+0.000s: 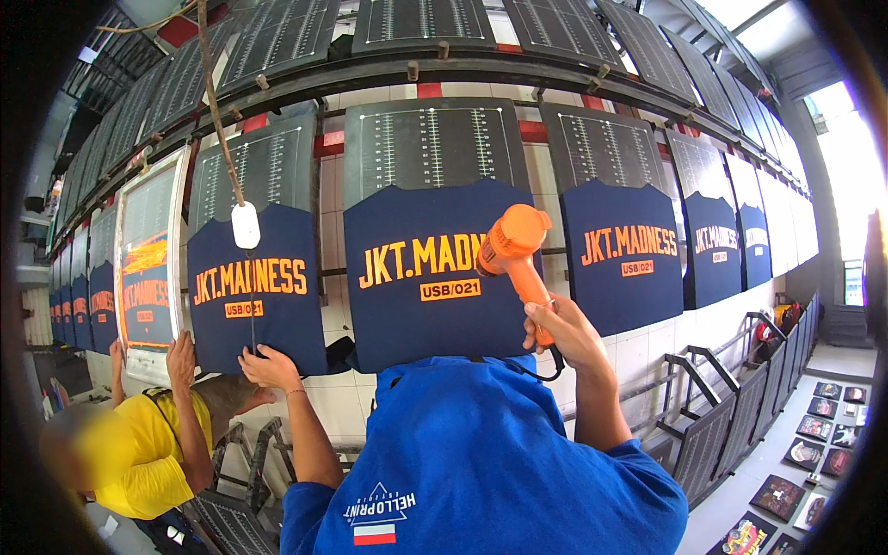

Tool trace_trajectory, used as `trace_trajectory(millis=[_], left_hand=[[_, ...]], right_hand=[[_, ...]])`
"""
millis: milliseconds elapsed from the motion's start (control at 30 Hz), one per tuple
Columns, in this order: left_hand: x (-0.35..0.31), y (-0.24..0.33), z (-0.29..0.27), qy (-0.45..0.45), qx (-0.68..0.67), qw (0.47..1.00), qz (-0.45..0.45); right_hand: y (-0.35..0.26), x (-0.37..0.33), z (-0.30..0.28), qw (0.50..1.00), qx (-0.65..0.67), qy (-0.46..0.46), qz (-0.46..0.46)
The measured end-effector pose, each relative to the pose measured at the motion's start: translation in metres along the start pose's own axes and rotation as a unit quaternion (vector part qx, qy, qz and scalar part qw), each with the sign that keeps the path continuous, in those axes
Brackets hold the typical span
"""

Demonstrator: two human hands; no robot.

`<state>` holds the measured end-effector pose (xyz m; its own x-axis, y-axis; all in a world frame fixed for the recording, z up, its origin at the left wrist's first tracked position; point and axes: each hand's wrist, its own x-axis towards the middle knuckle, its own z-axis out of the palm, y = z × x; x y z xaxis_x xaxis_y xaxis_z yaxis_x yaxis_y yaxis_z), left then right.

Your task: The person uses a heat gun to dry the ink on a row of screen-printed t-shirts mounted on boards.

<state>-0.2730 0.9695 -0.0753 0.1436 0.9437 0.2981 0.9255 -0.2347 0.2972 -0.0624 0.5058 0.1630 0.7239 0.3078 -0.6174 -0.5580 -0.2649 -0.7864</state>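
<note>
My right hand (572,335) grips the handle of an orange heat gun (518,242), its dark nozzle turned left over a navy T-shirt (416,324) with orange lettering. This shirt lies on a dark printing board (430,139) in front of me. A black cable leaves the heat gun's handle by my wrist. My left hand (270,370) is closed on a thin dark cord (252,305), low over the navy shirt (287,342) on the board to the left. That cord hangs from a white socket block (245,225).
On the left, a co-worker in yellow (153,453) has hands at a framed printing screen (148,356). More boards with navy shirts (624,296) run along both sides. Behind them passes a dark rail (388,72). Black racks (712,416) stand at the right.
</note>
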Motion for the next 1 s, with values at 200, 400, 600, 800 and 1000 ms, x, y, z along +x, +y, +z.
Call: trace_trajectory(millis=[200, 400, 600, 800, 1000], left_hand=[[0.001, -0.004, 0.003, 0.004, -0.002, 1.0, 0.01], [-0.002, 0.005, -0.002, -0.01, -0.011, 1.0, -0.017], [-0.001, 0.002, 0.0, -0.001, -0.018, 1.0, -0.009], [0.001, -0.008, 0.004, 0.011, -0.012, 1.0, 0.003], [0.0, 0.003, -0.005, -0.01, -0.024, 1.0, -0.007]], right_hand=[[-0.008, 0.036, 0.006, 0.999, -0.004, 0.017, -0.046], [-0.023, 0.038, 0.011, 0.999, -0.023, 0.009, -0.04], [-0.016, 0.045, 0.013, 0.998, -0.024, -0.018, -0.055], [-0.017, 0.017, 0.006, 0.998, -0.048, -0.036, 0.017], [-0.005, 0.007, 0.024, 0.999, -0.009, -0.039, 0.011]])
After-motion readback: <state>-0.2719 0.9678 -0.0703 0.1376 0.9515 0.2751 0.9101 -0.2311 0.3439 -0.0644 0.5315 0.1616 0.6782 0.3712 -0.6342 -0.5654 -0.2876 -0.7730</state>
